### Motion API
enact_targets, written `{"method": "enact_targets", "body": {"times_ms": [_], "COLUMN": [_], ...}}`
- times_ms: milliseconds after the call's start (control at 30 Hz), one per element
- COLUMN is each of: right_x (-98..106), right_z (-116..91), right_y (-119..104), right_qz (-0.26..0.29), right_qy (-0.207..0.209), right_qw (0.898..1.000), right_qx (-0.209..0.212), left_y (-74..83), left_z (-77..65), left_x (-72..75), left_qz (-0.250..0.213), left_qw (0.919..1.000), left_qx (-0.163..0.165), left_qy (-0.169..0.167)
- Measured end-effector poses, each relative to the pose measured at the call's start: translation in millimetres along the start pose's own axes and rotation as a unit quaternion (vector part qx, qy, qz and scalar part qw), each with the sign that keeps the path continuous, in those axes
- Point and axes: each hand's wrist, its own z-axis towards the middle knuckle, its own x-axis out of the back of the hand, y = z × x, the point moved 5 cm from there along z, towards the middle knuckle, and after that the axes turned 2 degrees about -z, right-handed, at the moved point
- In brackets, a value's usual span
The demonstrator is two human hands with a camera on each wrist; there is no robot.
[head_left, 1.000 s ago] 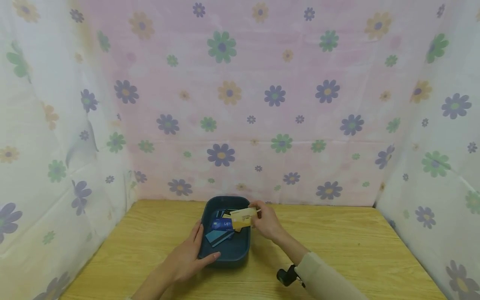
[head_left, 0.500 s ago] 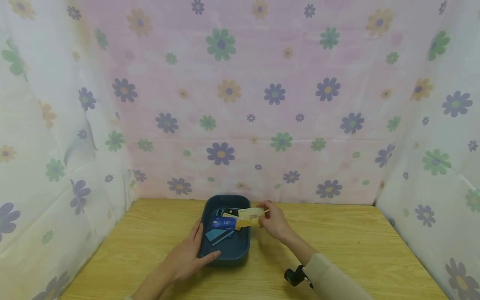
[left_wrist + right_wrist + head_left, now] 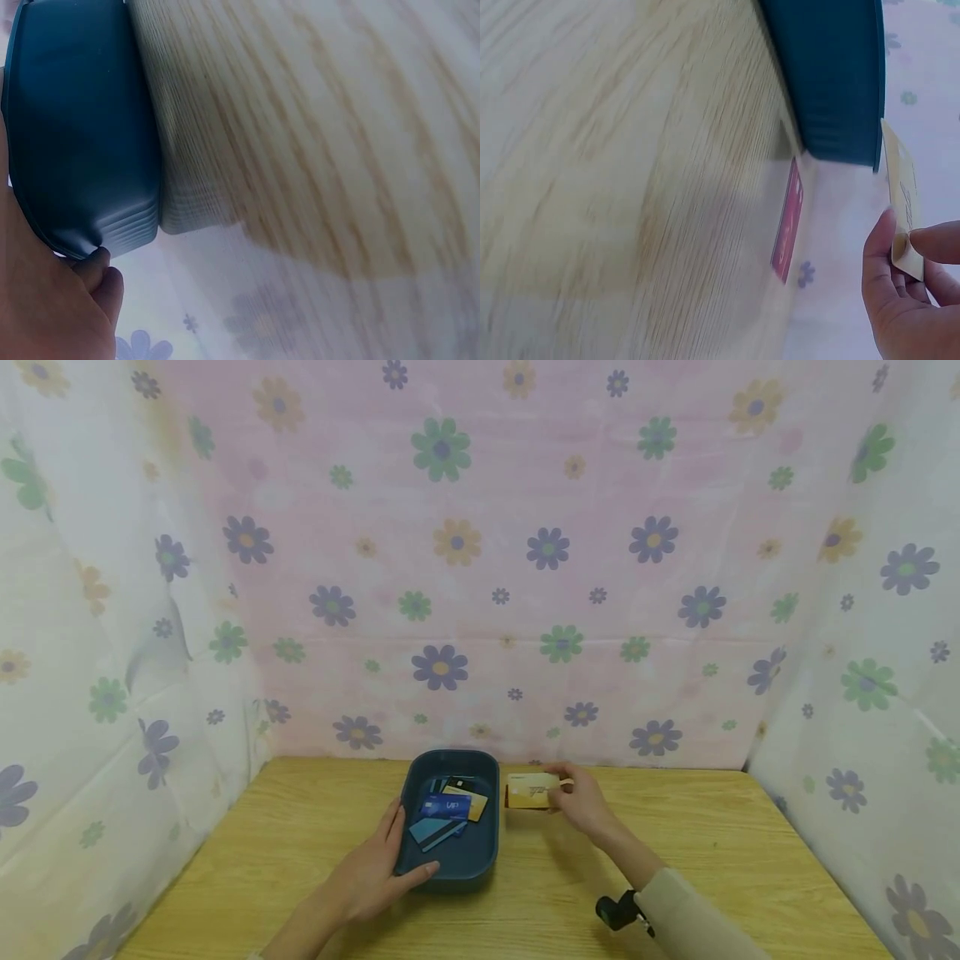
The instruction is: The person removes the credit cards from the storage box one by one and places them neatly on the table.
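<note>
Gold card [image 3: 528, 792] has moved right of the bin [image 3: 463, 860], pinched by right hand [image 3: 583, 802], long axis toward bin, above a red card [image 3: 788, 225]. Left hand [image 3: 367, 877] grips bin.

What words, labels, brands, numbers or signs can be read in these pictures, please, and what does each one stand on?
"VIP": on the blue card in the dark blue tray.
Held cream-and-gold card: its marks are too small and blurred to read.
Gold card in the tray: any print is too small.
Red card on the table: too blurred.
No other text is legible.
</note>
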Motion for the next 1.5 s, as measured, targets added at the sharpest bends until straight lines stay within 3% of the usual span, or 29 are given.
{"method": "enact_targets", "body": {"times_ms": [500, 1500], "right_x": [37.2, 64.8], "right_z": [1.1, 9.5], "right_y": [18.0, 50.9], "right_qz": [-0.035, -0.060], "right_qy": [0.024, 0.026], "right_qw": [0.999, 0.997], "right_qx": [-0.021, -0.052], "left_y": [0.1, -0.9], "left_z": [-1.1, -0.3], "left_x": [0.5, 0.6], "left_qz": [-0.001, -0.001], "left_qw": [1.0000, 1.0000], "left_qx": [-0.003, -0.003], "left_qy": [-0.002, 0.002]}}
